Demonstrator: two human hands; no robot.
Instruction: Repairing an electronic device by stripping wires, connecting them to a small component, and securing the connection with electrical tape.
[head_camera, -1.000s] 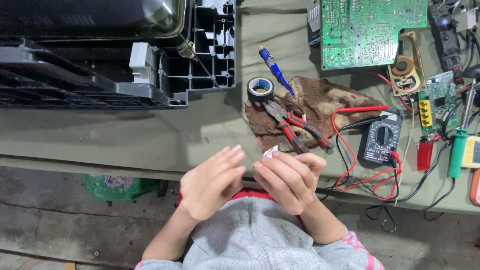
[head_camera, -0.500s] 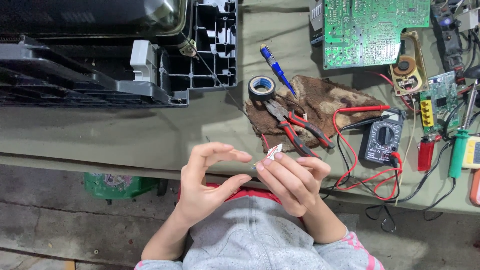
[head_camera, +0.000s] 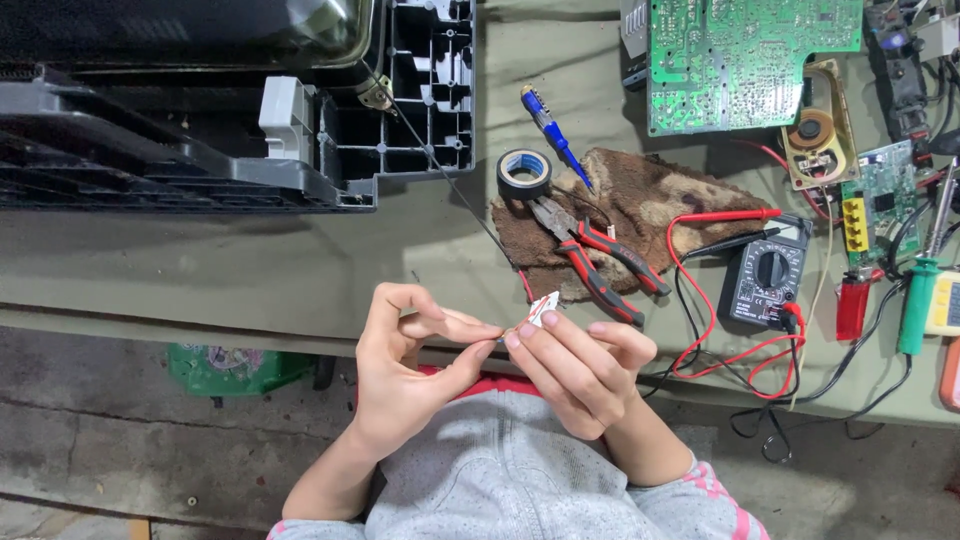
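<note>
My right hand (head_camera: 578, 367) pinches a small white and red piece (head_camera: 541, 307) between thumb and fingertips, just over the table's front edge. My left hand (head_camera: 412, 362) meets it from the left, thumb and forefinger closed on something thin at the piece's lower end; what it grips is too small to make out. Both hands hover above my grey-shirted chest. Red-handled pliers (head_camera: 598, 261) lie on a brown cloth (head_camera: 650, 210) just beyond my right hand, with a roll of black tape (head_camera: 524, 173) and a blue screwdriver (head_camera: 548, 125) behind them.
A dark plastic appliance casing (head_camera: 200, 110) fills the back left. A green circuit board (head_camera: 745, 60) lies at the back right. A black multimeter (head_camera: 767, 283) with red leads, a green soldering iron (head_camera: 917, 300) and smaller boards crowd the right. A green bin (head_camera: 235, 368) sits under the table.
My left hand opened away from the right, then came back with thumb and forefinger pinched at the small piece. My right hand stayed nearly still, holding the piece.
</note>
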